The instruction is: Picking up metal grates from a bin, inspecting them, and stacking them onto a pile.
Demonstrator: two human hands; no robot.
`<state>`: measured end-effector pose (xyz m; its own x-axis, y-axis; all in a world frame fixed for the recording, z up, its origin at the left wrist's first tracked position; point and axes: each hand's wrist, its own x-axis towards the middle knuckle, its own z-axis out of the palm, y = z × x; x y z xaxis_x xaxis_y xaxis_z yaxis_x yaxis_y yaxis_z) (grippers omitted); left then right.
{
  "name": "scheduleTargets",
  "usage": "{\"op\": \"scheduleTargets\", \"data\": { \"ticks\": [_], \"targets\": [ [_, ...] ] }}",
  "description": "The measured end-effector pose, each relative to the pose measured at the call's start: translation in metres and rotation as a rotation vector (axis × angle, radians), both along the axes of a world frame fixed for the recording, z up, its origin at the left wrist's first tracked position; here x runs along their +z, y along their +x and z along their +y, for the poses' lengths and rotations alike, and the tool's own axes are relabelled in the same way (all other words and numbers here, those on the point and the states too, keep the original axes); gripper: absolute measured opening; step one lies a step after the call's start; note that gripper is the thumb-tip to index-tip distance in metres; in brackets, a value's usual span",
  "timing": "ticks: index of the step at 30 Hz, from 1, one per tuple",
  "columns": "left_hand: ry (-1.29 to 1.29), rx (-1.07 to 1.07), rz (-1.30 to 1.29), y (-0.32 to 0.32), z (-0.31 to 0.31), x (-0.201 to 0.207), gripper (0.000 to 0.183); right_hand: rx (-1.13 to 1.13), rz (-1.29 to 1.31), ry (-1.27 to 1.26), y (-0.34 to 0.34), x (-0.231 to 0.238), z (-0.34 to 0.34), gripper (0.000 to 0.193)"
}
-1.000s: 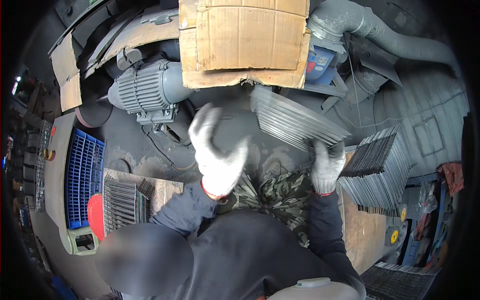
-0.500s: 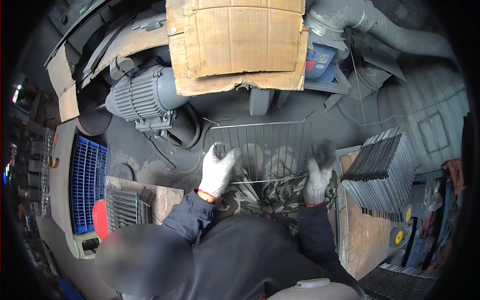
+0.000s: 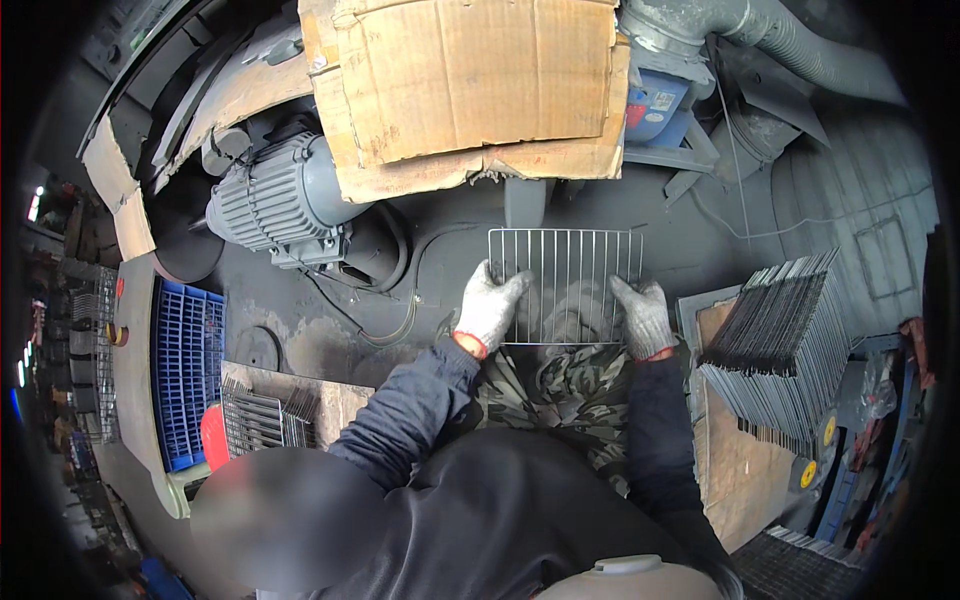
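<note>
A rectangular wire rack of thin silvery bars is held up in front of my lap, above my camouflage trousers. My left hand, in a white knit glove with a red cuff edge, is closed on its left side, thumb over the bars. On the opposite side my right hand, gloved the same way, grips the rack's edge, its thumb pointing inward. The fingers behind the wires are partly hidden. To the right stands a tall leaning stack of similar wire racks with dark ends.
A grey electric motor sits ahead on the left; cardboard sheets cover something straight ahead. At left are a blue plastic crate and more wire racks on a board. A grey duct runs at the far right.
The rack has turned more squarely toward me and shifted slightly right. My left hand has moved right with it; my right hand, blurred and apart before, now grips its right edge.
</note>
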<state>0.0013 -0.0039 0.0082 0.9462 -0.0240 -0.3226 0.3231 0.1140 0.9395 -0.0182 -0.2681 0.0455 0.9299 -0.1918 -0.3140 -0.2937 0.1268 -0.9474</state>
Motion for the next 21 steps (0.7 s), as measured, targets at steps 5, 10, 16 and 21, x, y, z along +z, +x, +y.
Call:
{"op": "scheduleTargets", "data": {
  "ticks": [5, 10, 16, 21],
  "targets": [
    [-0.194, 0.203, -0.073, -0.012, 0.042, -0.017, 0.038, 0.103, -0.012, 0.109, 0.024, -0.04, 0.045, 0.021],
    [-0.15, 0.152, 0.076, -0.017, 0.081, -0.018, 0.04, 0.126, -0.045, 0.043, 0.023, -0.075, 0.075, 0.021],
    [-0.027, 0.011, -0.045, 0.004, 0.004, -0.036, 0.046, -0.046, -0.049, 0.09, 0.006, -0.019, 0.011, 0.021],
    [0.043, 0.119, -0.002, -0.001, 0.032, -0.021, 0.046, 0.038, -0.026, 0.132, 0.016, -0.027, 0.035, 0.016]
  ]
}}
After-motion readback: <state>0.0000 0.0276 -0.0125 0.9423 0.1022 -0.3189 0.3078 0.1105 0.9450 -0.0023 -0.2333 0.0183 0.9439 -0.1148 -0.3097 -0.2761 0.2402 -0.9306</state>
